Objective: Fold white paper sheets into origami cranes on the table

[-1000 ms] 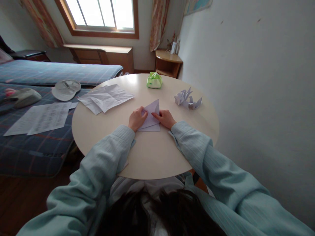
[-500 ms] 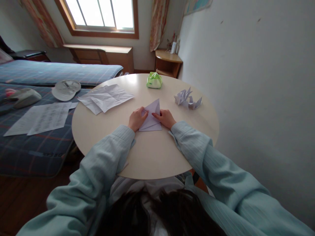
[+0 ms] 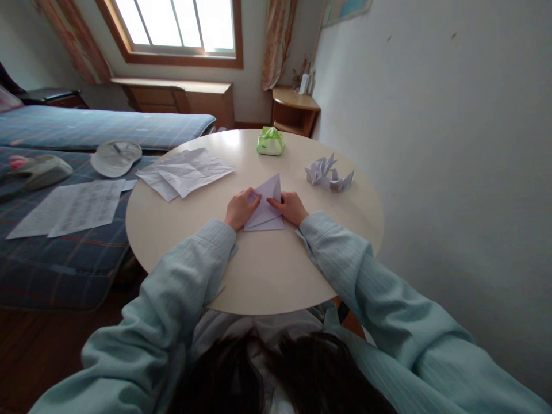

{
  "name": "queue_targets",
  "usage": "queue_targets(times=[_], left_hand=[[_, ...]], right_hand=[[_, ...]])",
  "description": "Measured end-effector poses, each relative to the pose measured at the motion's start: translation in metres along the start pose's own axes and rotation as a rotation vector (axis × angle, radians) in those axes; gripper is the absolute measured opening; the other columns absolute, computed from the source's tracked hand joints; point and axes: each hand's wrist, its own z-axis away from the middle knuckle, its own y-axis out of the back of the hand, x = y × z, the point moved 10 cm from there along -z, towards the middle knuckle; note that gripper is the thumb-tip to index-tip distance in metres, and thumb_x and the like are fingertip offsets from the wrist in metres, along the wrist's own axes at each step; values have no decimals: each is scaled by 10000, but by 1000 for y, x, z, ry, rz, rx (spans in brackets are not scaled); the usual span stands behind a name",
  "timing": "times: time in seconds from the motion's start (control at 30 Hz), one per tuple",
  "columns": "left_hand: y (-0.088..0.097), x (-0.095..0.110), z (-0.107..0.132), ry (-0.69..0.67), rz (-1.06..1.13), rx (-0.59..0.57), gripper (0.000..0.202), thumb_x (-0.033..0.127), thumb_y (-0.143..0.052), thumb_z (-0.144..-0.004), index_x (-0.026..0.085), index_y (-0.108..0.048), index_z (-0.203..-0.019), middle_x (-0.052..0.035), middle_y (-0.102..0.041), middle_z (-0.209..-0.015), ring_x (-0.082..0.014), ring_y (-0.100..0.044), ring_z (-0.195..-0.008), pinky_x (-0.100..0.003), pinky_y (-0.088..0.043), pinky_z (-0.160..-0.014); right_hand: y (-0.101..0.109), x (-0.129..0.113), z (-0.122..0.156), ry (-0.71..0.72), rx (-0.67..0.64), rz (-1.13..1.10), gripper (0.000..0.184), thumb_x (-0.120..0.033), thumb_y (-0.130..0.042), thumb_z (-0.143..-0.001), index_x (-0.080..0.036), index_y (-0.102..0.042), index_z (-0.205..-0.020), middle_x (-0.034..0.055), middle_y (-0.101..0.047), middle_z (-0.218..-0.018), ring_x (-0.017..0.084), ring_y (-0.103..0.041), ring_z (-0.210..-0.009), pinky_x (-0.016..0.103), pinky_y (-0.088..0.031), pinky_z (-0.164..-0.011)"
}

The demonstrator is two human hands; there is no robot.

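Note:
Between my hands, over the middle of the round table (image 3: 267,276), is a folded sheet of white paper (image 3: 265,213) with a pointed top and a flat lower edge. My left hand (image 3: 242,209) grips its left side, thumb on the front face. On the right side, my right hand (image 3: 290,207) pinches the paper with the thumb laid across it. The fingers behind the paper are partly hidden. Beyond my right hand stand several folded paper figures (image 3: 319,171) with pointed tips, close together.
Creased white sheets (image 3: 194,172) lie at the table's left. A green tissue pack (image 3: 271,142) sits near the far edge. Left of the table is a bed (image 3: 86,259) bearing printed sheets (image 3: 88,204) and a white cap (image 3: 115,158). A wall (image 3: 452,144) rises on the right.

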Motion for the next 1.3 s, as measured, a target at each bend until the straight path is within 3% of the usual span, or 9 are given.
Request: queue_targets(times=[0.2, 0.47, 0.93, 1.3], left_hand=[[0, 1, 0, -9, -1, 6, 247, 388, -430, -815, 183, -567, -828, -62, -641, -836, -176, -572, -756, -253, -386, -641], [-1, 3, 0, -30, 2, -4, 232, 369, -440, -815, 182, -574, -842, -59, -644, -835, -174, -572, -755, -251, -387, -640], [0, 3, 1, -22, 20, -5, 268, 365, -395, -843, 193, -600, -848, -54, -650, -865, -165, -573, -772, -245, -387, -659], [2, 5, 1, -30, 39, -2, 304, 357, -352, -867, 194, -607, -898, -56, -650, -902, -167, -574, -840, -246, -395, -718]], right_hand=[[1, -3, 1, -2, -12, -4, 443, -481, -471, -777, -94, -647, -654, 57, -616, -599, 107, -480, -542, 211, -255, -493], [-1, 0, 2, -58, -65, 40, 428, -421, -435, -819, -90, -678, -699, 108, -665, -691, 145, -559, -606, 222, -294, -520], [-6, -9, 3, 47, -81, -18, 495, -471, -436, -799, -70, -655, -608, 47, -576, -541, 95, -471, -527, 201, -250, -478], [-6, -8, 3, 13, -108, 21, 479, -407, -347, -866, -85, -679, -741, 92, -656, -685, 134, -539, -593, 213, -294, -515]])
